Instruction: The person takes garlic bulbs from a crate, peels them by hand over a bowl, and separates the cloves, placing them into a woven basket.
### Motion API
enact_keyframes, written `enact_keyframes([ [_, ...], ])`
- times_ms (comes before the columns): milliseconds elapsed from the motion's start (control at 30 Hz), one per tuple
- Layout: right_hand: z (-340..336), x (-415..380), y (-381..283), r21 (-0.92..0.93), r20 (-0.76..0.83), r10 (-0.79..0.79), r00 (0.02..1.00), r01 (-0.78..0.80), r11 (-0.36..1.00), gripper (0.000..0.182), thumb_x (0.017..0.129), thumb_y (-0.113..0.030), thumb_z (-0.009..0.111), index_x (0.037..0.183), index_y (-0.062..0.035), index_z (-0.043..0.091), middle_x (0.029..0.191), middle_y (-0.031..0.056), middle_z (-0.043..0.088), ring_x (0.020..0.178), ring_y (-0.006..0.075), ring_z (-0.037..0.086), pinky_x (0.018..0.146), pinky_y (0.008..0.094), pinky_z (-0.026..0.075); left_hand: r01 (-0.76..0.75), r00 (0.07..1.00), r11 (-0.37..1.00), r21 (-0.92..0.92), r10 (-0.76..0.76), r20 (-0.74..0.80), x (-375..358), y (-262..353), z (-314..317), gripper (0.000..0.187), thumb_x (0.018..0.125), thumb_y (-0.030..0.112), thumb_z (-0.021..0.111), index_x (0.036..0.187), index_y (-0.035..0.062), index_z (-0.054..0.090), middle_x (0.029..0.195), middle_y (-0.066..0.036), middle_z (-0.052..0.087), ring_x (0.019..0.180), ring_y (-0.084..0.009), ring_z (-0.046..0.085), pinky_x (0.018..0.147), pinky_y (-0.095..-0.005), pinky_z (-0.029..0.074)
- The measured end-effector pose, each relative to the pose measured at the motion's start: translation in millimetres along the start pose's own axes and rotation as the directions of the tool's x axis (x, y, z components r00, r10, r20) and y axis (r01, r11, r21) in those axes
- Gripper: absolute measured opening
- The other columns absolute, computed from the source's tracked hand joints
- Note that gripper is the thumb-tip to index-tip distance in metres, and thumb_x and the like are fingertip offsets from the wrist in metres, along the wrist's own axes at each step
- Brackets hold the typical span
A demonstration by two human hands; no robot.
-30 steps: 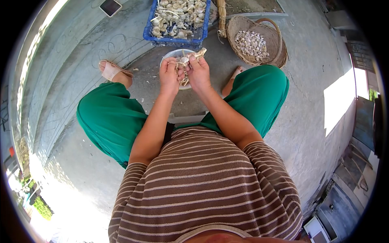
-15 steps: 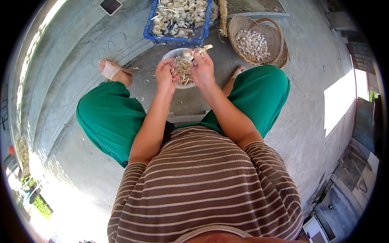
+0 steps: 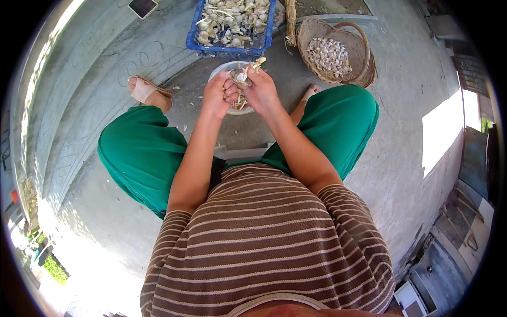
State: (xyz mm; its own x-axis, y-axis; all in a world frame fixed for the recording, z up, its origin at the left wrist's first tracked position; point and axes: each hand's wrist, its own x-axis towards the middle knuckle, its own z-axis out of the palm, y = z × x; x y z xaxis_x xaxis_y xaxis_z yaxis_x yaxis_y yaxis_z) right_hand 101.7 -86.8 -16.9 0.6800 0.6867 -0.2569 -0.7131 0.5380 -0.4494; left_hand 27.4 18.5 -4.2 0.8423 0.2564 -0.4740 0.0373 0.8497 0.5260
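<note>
Closer together now, the 2 hands meet over the bowl [image 3: 215, 73]; half a second ago a wider gap showed between them. The right hand [image 3: 259, 87] has turned slightly, so the stalk [image 3: 257, 64] it carries points up nearer the middle of the bowl than before, when it leaned farther to the right.

Grasping a garlic bulb [image 3: 241, 77], the right hand keeps it between thumb and fingers, above the bowl, with loose papery skin hanging about it. The left hand [image 3: 217, 93] is clenched, its fingers curled in at the near left edge of the bulb; whether it pinches anything small, I cannot tell.

Dry stems [image 3: 238, 101] and husks lie in the bowl below the hands. Just beyond it stands a blue crate [image 3: 227, 52] of garlic heads [image 3: 232, 18], and to the right a wicker basket [image 3: 306, 36] with cloves or small bulbs [image 3: 329, 55] in it. Between these 2 containers lies a straw bundle [image 3: 291, 24]. Scraps of skin dot the floor [image 3: 240, 138] near the feet.
</note>
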Motion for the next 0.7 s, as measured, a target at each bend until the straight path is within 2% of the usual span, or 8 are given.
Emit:
enact_keyframes([
  [67, 1, 0, -2, 0.014, -0.065, -0.02, 0.998, 0.021, 1.0, 0.013, 0.089, -0.016, 0.056, 0.099, -0.0075, 0.056, 0.082, -0.0005, 0.057, 0.071, 0.0099, 0.052, 0.059, 0.0245, 0.039, -0.064, 0.998, 0.982, -0.18, 0.059, -0.031, 0, 2, 1, 0.019, 0.093, 0.021, 0.049, 0.082, 0.0062, 0.047, 0.064, 0.0, 0.038, 0.051, -0.0095, 0.036, 0.043, -0.0221, 0.029],
  [200, -24, 8, 2, -0.206, -0.109, 0.007, 0.994, -0.029, 0.978, 0.02, 0.089, -0.02, 0.058, 0.103, -0.006, 0.056, 0.079, -0.0002, 0.056, 0.068, 0.0108, 0.051, 0.055, 0.0258, 0.039, -0.091, 0.996, 0.981, -0.174, 0.086, -0.031, 1, 6, -5, 0.018, 0.092, 0.019, 0.049, 0.081, 0.005, 0.047, 0.066, -0.001, 0.041, 0.053, -0.0101, 0.037, 0.043, -0.0226, 0.029],
  [267, -26, 10, 2, -0.782, -0.084, -0.104, 0.991, -0.001, 0.623, 0.034, 0.092, -0.027, 0.053, 0.116, -0.0041, 0.052, 0.081, 0.0023, 0.054, 0.065, 0.0103, 0.044, 0.059, 0.0258, 0.039, -0.082, 0.997, 0.987, -0.135, 0.081, -0.014, 1, 8, -7, 0.01, 0.088, 0.012, 0.047, 0.082, 0.0042, 0.048, 0.07, -0.005, 0.046, 0.053, -0.0115, 0.039, 0.043, -0.023, 0.03],
  [300, -27, 11, 1, -0.782, -0.083, -0.107, 0.991, 0.002, 0.623, 0.034, 0.092, -0.027, 0.053, 0.116, -0.0041, 0.052, 0.081, 0.0023, 0.054, 0.065, 0.0103, 0.044, 0.059, 0.0258, 0.039, -0.082, 0.997, 0.988, -0.134, 0.081, -0.011, 2, 8, -7, 0.01, 0.088, 0.012, 0.047, 0.082, 0.0042, 0.048, 0.07, -0.005, 0.046, 0.053, -0.0115, 0.039, 0.043, -0.023, 0.03],
  [367, -30, 10, -1, -0.261, -0.198, 0.164, 0.966, -0.213, 0.942, 0.05, 0.094, -0.041, 0.042, 0.126, -0.0027, 0.043, 0.088, 0.0055, 0.055, 0.075, 0.0138, 0.051, 0.064, 0.0275, 0.042, -0.094, 0.995, 0.981, -0.168, 0.087, -0.048, 1, 6, -9, 0.007, 0.084, 0.008, 0.044, 0.084, 0.0029, 0.049, 0.076, -0.009, 0.051, 0.053, -0.0135, 0.04, 0.044, -0.0239, 0.03],
  [600, -10, 3, -4, 0.051, -0.083, 0.169, 0.982, -0.165, 0.985, 0.06, 0.094, -0.049, 0.03, 0.125, 0.0015, 0.039, 0.108, 0.017, 0.053, 0.1, 0.0284, 0.054, 0.087, 0.0374, 0.045, -0.083, 0.996, 0.989, -0.124, 0.085, 0.011, -3, 4, -6, 0.006, 0.082, 0.007, 0.048, 0.082, 0.0016, 0.052, 0.075, -0.01, 0.053, 0.056, -0.0141, 0.044, 0.042, -0.0242, 0.031],
  [667, -3, 1, -6, 0.08, -0.072, 0.118, 0.99, -0.113, 0.99, 0.063, 0.094, -0.05, 0.029, 0.125, 0.0043, 0.038, 0.109, 0.0185, 0.053, 0.107, 0.0314, 0.052, 0.092, 0.0389, 0.043, -0.067, 0.991, 0.978, 0.196, 0.088, -0.101, -7, 2, 3, 0.007, 0.084, 0.01, 0.056, 0.083, 0.0049, 0.052, 0.072, -0.003, 0.051, 0.053, -0.0097, 0.042, 0.043, -0.0205, 0.03],
  [700, -1, 0, -6, 0.08, -0.072, 0.119, 0.99, -0.113, 0.99, 0.063, 0.094, -0.05, 0.029, 0.125, 0.0043, 0.038, 0.109, 0.0185, 0.053, 0.107, 0.0314, 0.052, 0.092, 0.0389, 0.043, -0.067, 0.991, 0.978, 0.196, 0.088, -0.101, -7, -1, 3, 0.007, 0.084, 0.01, 0.056, 0.083, 0.0049, 0.052, 0.072, -0.003, 0.051, 0.053, -0.0097, 0.042, 0.043, -0.0205, 0.03],
])
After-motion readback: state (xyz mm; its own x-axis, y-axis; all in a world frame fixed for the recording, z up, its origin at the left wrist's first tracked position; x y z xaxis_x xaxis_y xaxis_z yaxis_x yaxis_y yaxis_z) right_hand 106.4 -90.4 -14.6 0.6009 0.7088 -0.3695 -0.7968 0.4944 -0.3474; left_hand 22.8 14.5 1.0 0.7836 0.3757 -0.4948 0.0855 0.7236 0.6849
